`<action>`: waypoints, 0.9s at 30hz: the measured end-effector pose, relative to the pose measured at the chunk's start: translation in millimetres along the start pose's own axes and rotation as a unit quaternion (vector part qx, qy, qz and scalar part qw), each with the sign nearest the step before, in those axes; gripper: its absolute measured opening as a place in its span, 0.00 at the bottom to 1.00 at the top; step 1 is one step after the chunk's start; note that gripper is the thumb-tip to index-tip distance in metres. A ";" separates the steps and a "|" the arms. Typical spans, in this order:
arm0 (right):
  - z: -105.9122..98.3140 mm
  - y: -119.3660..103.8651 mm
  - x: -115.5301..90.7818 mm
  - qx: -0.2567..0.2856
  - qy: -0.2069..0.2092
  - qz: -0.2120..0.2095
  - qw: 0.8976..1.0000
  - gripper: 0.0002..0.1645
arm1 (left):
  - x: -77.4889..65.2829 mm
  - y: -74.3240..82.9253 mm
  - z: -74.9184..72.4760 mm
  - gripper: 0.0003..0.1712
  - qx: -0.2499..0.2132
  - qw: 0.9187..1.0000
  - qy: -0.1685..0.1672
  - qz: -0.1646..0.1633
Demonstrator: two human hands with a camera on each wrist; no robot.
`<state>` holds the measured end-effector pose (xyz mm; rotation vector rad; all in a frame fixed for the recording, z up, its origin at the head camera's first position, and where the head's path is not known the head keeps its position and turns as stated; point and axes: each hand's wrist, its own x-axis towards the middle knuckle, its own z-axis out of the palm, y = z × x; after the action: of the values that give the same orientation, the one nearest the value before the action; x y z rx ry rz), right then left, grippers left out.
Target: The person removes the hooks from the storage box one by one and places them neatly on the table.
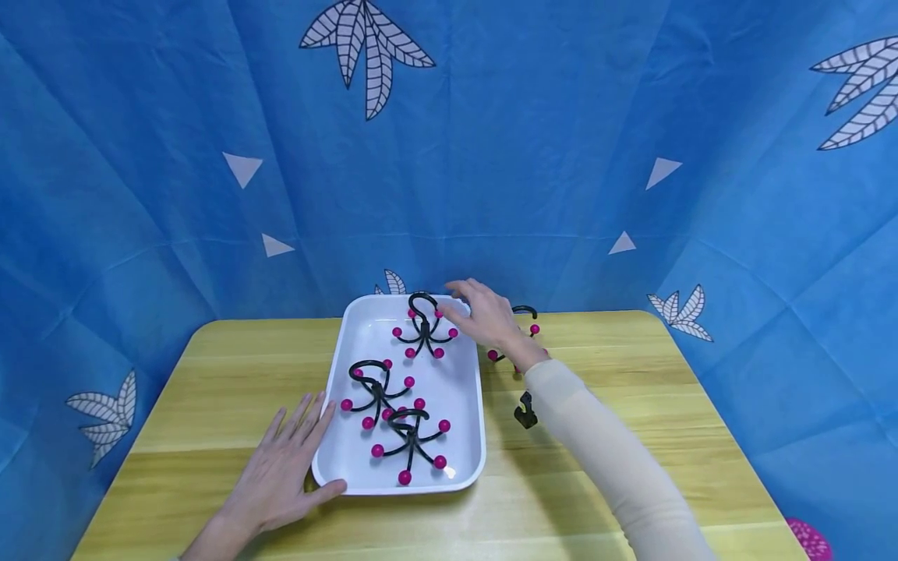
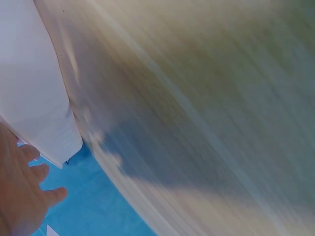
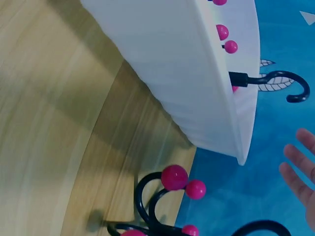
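Note:
A white tray (image 1: 456, 389) holds three black multi-arm hooks tipped with pink balls: a far hook (image 1: 424, 330), a left hook (image 1: 377, 389) and a near hook (image 1: 411, 436). My left hand (image 1: 281, 467) lies along the tray's near left side, fingers extended and thumb at the front rim. Over the far right corner is my right hand (image 1: 484, 315), fingers loosely spread beside the far hook, nothing held. A fourth such hook (image 1: 535, 329) stands on the table to the right, partly hidden behind that hand; its pink balls (image 3: 174, 177) also show in the right wrist view.
A small black piece (image 1: 525, 411) lies on the wooden table (image 1: 175, 421), right of the tray and close to my right sleeve (image 1: 610, 467). Blue cloth (image 1: 519, 156) with leaf prints hangs behind the table and along its sides. Something pink (image 1: 808, 539) shows at the lower right.

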<state>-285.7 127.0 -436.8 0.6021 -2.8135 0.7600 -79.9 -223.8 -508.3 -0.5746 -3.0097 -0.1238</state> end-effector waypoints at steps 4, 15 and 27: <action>7.6 -4.7 5.1 0.009 -0.010 0.013 1.000 0.32 | -0.5 -0.2 0.5 0.66 0.000 1.000 -0.004 -0.004; 20.2 -12.6 16.6 0.047 -0.022 0.016 0.999 0.29 | -0.7 -0.6 -0.6 0.66 0.004 1.000 0.000 0.000; 27.5 -19.6 24.5 0.019 -0.018 0.011 1.000 0.26 | -0.8 -0.1 -0.5 0.66 -0.001 1.000 0.002 -0.001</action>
<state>-301.1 89.1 -445.3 0.5961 -2.8483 0.8173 -79.2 -224.3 -507.8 -0.5710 -3.0069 -0.1272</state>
